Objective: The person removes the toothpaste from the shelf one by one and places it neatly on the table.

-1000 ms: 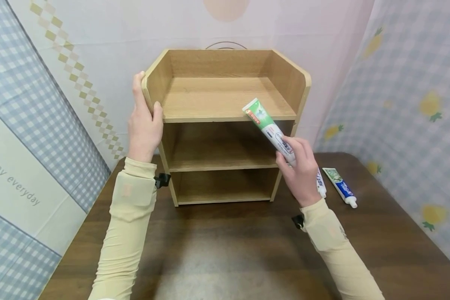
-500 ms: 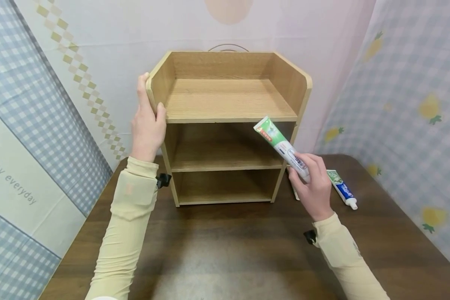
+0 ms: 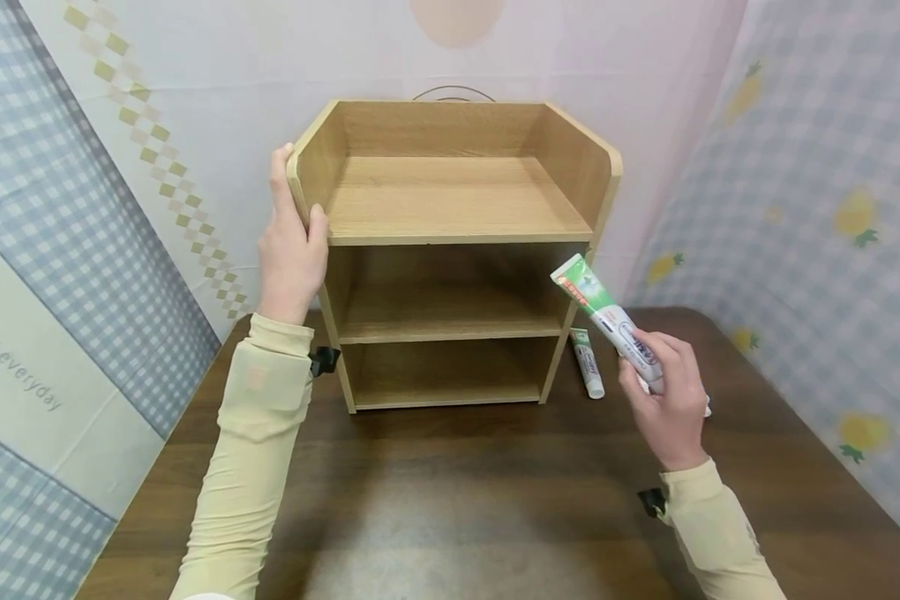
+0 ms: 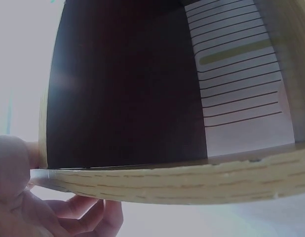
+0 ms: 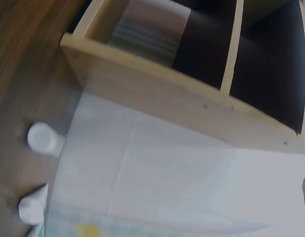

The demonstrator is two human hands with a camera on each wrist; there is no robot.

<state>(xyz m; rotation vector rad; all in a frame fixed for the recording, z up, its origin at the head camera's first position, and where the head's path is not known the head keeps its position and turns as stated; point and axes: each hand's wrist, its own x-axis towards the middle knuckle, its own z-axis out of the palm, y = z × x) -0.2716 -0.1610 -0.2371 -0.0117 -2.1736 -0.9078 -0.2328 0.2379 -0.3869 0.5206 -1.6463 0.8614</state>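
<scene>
My left hand (image 3: pixel 291 254) grips the left side panel of a wooden desktop shelf (image 3: pixel 461 204), thumb at the front edge and fingers along the outside. In the left wrist view, curled fingers (image 4: pixel 88 215) show beside the panel edge (image 4: pixel 192 185). Out to the right of the shelf, my right hand (image 3: pixel 669 404) holds a green and white toothpaste tube (image 3: pixel 606 315) near one end, its flat green end pointing up and left. Only a sliver of that hand shows in the right wrist view, and the held tube is out of sight there.
A second toothpaste tube (image 3: pixel 588 367) lies on the dark wooden table (image 3: pixel 435 492) beside the shelf's right side. More tubes lie partly hidden behind my right hand. White tube caps (image 5: pixel 42 138) show in the right wrist view. Patterned cloth (image 3: pixel 795 250) hangs around the table.
My right hand has moved right and down with the toothpaste tube, away from the shelf front. The tube beside the shelf has come into sight. My left hand stays on the side panel.
</scene>
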